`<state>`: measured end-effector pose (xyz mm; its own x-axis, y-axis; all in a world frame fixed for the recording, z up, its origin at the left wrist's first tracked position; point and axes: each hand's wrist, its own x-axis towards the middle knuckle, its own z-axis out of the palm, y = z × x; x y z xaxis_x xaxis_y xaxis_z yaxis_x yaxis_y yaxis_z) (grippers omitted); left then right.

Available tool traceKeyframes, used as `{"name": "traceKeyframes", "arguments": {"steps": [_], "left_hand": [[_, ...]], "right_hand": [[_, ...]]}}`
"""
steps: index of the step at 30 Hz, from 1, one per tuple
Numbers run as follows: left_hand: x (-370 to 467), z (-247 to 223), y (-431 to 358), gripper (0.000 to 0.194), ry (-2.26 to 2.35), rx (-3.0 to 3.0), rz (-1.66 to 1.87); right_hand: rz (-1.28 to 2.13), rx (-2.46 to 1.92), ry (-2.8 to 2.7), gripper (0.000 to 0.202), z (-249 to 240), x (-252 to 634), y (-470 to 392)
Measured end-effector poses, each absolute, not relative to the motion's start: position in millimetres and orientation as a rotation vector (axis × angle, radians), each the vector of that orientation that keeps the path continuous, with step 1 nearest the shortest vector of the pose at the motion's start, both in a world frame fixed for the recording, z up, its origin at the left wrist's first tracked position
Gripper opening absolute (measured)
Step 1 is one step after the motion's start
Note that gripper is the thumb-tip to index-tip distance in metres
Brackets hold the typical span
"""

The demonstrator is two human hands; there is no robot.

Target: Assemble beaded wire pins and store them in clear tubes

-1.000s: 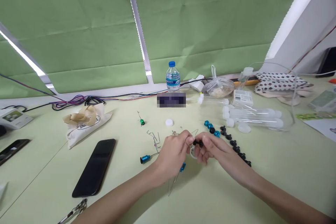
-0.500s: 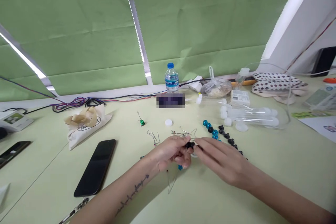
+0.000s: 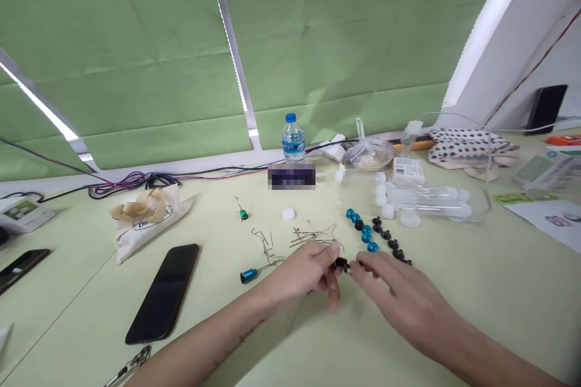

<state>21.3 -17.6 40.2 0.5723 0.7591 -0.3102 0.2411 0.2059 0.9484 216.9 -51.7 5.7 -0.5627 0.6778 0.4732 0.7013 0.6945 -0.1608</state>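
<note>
My left hand (image 3: 313,272) pinches a small black part (image 3: 339,263) between thumb and fingers, above the table. From the other side, my right hand (image 3: 403,296) has its fingertips closed at the part's right end; the thumb is hidden. Just beyond the hands lie several thin bent metal pins (image 3: 313,234). To the left is a small blue cylinder with a metal shaft (image 3: 248,276). A row of shiny blue knobs (image 3: 366,233), with one black among them, runs beside a row of black knobs (image 3: 385,234) by my right hand. A thin wire under my left hand is partly hidden.
A green piece with a pin (image 3: 244,214) and a white cap (image 3: 288,214) lie farther back. Clear tubes (image 3: 422,195) are at the right. A water bottle (image 3: 293,140) stands by the wall. On the left are a phone (image 3: 163,293) and a cloth bag (image 3: 154,224).
Both hands have shifted slightly right and lower with the black part, and the right fingertips have drawn outward. The blue cylinder, mostly covered before, now shows left of my left hand.
</note>
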Motion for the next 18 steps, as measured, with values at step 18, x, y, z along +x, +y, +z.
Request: {"name": "traceKeyframes", "arguments": {"steps": [18], "left_hand": [[74, 33, -45, 0.048, 1.174, 2.377, 0.289]], "right_hand": [[1.538, -1.296, -1.423, 0.047, -2, 242, -79]]}}
